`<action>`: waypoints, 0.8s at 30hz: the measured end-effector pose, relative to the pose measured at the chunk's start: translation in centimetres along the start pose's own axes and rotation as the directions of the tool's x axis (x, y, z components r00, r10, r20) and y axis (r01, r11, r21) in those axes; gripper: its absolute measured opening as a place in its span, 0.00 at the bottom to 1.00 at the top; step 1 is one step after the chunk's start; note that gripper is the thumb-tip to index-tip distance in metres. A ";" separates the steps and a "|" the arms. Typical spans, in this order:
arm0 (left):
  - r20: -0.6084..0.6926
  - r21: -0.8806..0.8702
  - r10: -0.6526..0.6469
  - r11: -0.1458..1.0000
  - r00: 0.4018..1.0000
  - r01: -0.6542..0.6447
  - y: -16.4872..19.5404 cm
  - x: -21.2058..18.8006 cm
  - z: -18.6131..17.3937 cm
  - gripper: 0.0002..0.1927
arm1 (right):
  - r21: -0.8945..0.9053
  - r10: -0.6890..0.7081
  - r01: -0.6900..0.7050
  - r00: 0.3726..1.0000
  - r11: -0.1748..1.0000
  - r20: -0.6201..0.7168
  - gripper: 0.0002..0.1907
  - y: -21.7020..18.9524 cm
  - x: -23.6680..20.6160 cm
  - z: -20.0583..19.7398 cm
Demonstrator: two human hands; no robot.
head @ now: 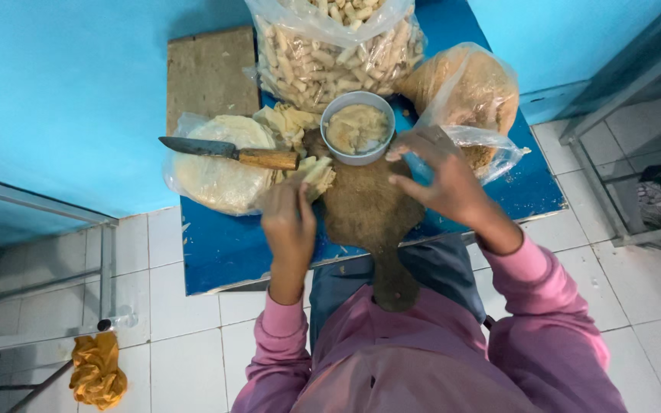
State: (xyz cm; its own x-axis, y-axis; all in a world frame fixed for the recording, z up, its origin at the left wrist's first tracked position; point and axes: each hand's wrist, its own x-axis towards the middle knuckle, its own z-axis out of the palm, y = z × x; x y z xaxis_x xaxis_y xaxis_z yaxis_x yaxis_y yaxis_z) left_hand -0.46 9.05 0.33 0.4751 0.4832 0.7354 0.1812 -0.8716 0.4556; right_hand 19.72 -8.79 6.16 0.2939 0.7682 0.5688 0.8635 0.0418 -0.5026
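Seen from overhead, a person in pink sleeves works at a blue counter (223, 245). The left hand (288, 218) pinches a folded pale wrapper (317, 173) at the edge of a brown wooden board (369, 210), while the right hand (441, 172) hovers with fingers spread just beside a small grey bowl (358, 127) of pale filling. A wooden-handled knife (227, 151) lies across a bagged stack of round wrappers (219, 164). Behind the bowl stand a clear bag of rolled pieces (338, 53) and a bag of brown crumbs (472, 92).
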 end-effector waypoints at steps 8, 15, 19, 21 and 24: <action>0.281 -0.179 0.339 0.938 0.898 -0.298 5.6 -4.3 2.6 0.11 | 0.125 0.142 -0.135 0.989 0.983 -0.050 0.22 -0.7 -5.3 1.0; 0.261 -0.265 0.084 0.964 0.962 -0.013 4.8 -4.1 1.0 0.13 | 0.135 0.200 -0.205 0.978 0.969 0.051 0.25 -0.4 -7.5 2.9; 0.343 -0.259 -0.002 0.961 0.939 0.096 4.8 -3.4 0.4 0.24 | 0.094 0.107 -0.112 0.992 0.989 0.061 0.22 -0.4 -7.5 3.8; 0.371 -0.266 0.000 0.958 0.929 0.106 5.0 -3.2 0.2 0.28 | 0.110 0.081 -0.093 0.991 0.990 0.109 0.24 -0.3 -7.2 3.9; 0.413 -0.271 -0.007 0.954 0.911 0.130 5.0 -3.0 0.2 0.27 | 0.121 0.035 -0.057 0.984 0.991 0.177 0.25 -0.1 -6.5 3.8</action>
State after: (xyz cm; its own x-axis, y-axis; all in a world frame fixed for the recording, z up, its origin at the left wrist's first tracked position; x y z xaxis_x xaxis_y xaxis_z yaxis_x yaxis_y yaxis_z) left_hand -0.79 3.28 0.31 0.7870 0.4115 0.4596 0.0013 -0.7462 0.6657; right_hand 16.24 -11.36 0.06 0.2468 0.8701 0.4266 0.7894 0.0748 -0.6093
